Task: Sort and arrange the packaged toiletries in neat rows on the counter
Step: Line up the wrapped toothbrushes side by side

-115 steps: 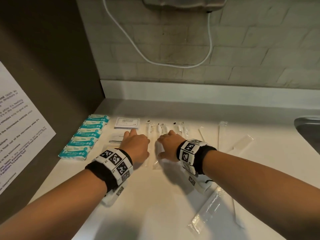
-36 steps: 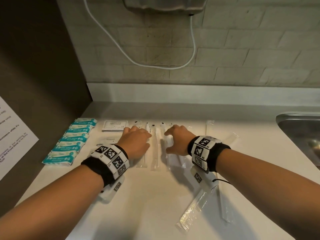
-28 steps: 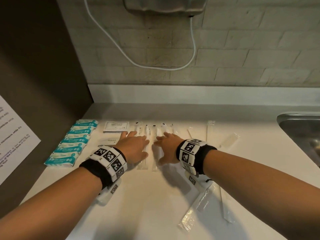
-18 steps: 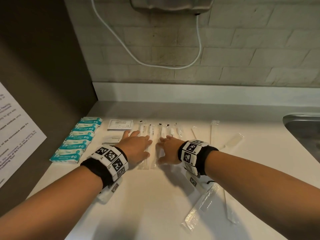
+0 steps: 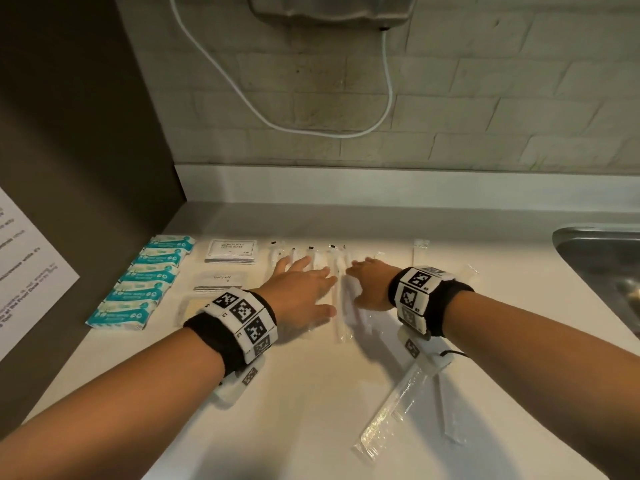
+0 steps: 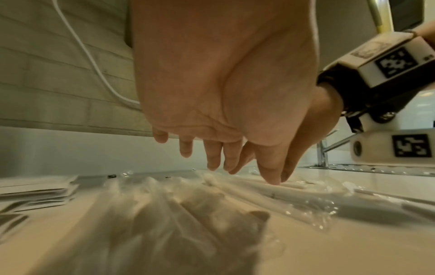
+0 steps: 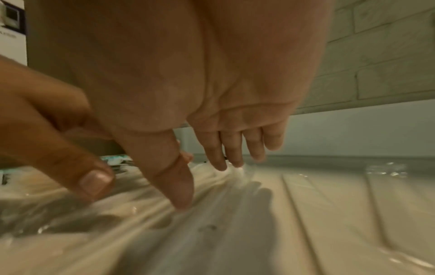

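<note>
Several clear-wrapped toothbrushes lie side by side in a row at the counter's middle. My left hand lies flat on their left part, fingers straight. My right hand rests on their right part, its fingers straight and touching the wrappers. A column of teal-and-white packets runs along the left wall. White shampoo sachets and toothpaste sachets sit between packets and toothbrushes. Loose wrapped items lie near my right forearm.
The white counter meets a dark wall panel on the left and a tiled wall behind. A steel sink is at the right edge. A dryer with a white cable hangs above. More clear wrapped sticks lie right of my hands.
Both hands slid along the toothbrush row, nudging the wrappers closer together; the right hand drew back toward the left one, and now both lie flat with straight fingers.
</note>
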Tool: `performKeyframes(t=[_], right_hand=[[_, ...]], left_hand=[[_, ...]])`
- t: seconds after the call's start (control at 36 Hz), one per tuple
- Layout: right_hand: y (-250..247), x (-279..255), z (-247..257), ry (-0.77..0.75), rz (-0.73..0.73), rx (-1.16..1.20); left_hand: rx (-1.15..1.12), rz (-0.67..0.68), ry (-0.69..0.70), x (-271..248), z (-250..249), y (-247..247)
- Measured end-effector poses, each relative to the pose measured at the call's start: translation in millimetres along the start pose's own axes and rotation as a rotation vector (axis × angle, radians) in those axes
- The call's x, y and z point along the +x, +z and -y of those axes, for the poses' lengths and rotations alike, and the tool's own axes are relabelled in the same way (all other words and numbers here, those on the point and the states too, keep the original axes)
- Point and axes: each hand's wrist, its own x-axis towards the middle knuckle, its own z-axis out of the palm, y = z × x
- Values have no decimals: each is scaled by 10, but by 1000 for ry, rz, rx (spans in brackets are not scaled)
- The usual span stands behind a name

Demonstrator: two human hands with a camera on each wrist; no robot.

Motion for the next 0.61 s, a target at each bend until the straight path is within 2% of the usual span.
performKeyframes(t=[0.14, 0.61], right_hand=[[115, -75, -102, 52, 60, 48], [208, -148, -105, 69, 3, 117]], left_hand=[[84, 23, 48, 87, -134, 83], [100, 9, -9, 91, -140, 48]])
